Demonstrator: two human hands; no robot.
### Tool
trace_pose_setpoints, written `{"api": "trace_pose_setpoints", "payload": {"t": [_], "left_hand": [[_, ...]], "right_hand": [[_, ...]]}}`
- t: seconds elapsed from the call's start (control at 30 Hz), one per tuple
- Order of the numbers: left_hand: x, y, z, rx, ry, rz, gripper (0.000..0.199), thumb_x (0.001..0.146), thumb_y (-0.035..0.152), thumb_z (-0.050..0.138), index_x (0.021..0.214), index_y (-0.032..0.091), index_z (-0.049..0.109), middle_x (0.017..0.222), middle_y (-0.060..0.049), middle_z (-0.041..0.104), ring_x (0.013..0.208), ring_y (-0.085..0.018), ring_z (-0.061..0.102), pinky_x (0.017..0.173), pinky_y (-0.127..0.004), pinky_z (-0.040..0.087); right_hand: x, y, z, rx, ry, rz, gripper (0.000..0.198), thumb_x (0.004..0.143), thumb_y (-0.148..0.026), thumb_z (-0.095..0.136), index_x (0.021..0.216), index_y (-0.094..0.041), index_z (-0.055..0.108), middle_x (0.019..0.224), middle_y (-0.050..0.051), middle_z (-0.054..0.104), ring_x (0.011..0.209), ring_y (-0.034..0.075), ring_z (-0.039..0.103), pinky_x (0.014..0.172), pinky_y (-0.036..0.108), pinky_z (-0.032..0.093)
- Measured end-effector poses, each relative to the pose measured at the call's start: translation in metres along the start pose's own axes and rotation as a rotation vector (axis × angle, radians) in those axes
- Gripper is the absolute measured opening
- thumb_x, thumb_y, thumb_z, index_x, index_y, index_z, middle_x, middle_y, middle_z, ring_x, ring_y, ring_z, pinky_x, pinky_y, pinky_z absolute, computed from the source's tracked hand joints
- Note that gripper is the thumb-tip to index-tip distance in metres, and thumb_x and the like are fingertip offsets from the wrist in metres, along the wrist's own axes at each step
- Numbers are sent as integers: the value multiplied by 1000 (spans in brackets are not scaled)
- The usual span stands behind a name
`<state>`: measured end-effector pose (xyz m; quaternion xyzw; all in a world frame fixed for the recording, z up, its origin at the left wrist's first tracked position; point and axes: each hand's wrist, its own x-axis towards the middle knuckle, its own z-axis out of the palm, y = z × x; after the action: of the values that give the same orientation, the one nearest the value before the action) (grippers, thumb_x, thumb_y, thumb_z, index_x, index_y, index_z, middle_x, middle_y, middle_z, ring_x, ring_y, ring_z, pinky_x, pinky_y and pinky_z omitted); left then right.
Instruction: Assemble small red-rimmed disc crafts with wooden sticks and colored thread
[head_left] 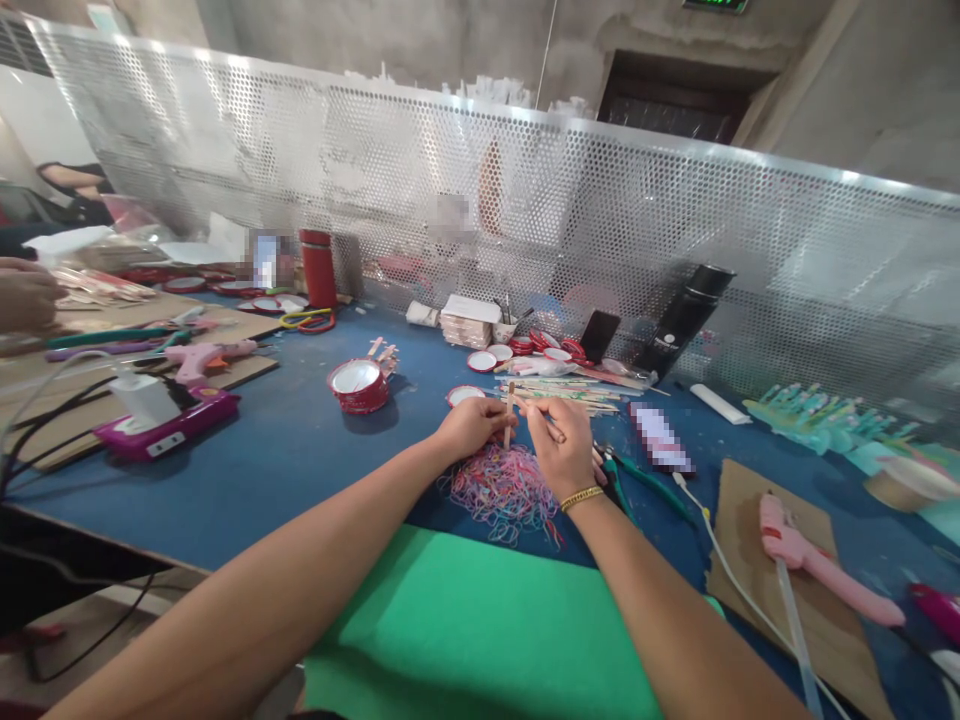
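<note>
Upright between my two hands is a flat wooden craft stick. My left hand is closed, pinching it from the left side. My right hand, with a gold bracelet at the wrist, has curled fingers whose tips come close to the stick's upper part; whatever they pinch is too small to make out. Directly below both hands lies a tangled heap of thin colourful strings, mostly pink, purple and blue. Green-handled pliers rest beside my right hand, partly hidden by it.
Green material covers the near edge. Red-rimmed round lids are stacked at left. Behind my hands lie thin sticks. A pink glue gun rests on cardboard at right, another beside a purple power strip. Another person's hand shows far left.
</note>
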<state>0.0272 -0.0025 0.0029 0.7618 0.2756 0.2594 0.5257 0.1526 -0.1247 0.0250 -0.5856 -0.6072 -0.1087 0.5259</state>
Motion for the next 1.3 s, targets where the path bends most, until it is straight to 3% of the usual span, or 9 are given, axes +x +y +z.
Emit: {"api": "trace_pose_setpoints", "payload": {"t": [0.27, 0.57, 1.0, 1.3], "left_hand": [[1, -2, -1, 51, 45, 37, 39, 69, 54, 71, 66, 15, 66, 60, -1, 64, 54, -12, 54, 51, -22, 41], [4, -8, 1, -59, 23, -51, 41, 68, 54, 71, 77, 15, 68, 72, -4, 71, 62, -15, 63, 58, -25, 48], [1, -2, 1, 2, 20, 12, 43, 69, 56, 70, 64, 15, 61, 55, 2, 56, 51, -10, 50, 50, -22, 38], [2, -5, 1, 10, 47, 4, 41, 69, 55, 71, 68, 15, 66, 60, 0, 63, 56, -12, 56, 54, -22, 43]], "right_hand": [[0, 1, 3, -6, 10, -24, 15, 92, -29, 53, 85, -25, 66, 86, 2, 73, 85, 20, 63, 88, 37, 40], [2, 15, -2, -53, 27, 61, 20, 92, -31, 52, 80, -23, 66, 80, 3, 72, 80, 20, 62, 82, 34, 41], [0, 0, 3, -47, -6, -5, 16, 93, -29, 52, 83, -25, 65, 85, 1, 73, 86, 20, 62, 89, 36, 38], [0, 2, 4, -66, -6, -5, 16, 92, -29, 53, 85, -24, 66, 86, 2, 73, 87, 20, 62, 89, 36, 37]]}}
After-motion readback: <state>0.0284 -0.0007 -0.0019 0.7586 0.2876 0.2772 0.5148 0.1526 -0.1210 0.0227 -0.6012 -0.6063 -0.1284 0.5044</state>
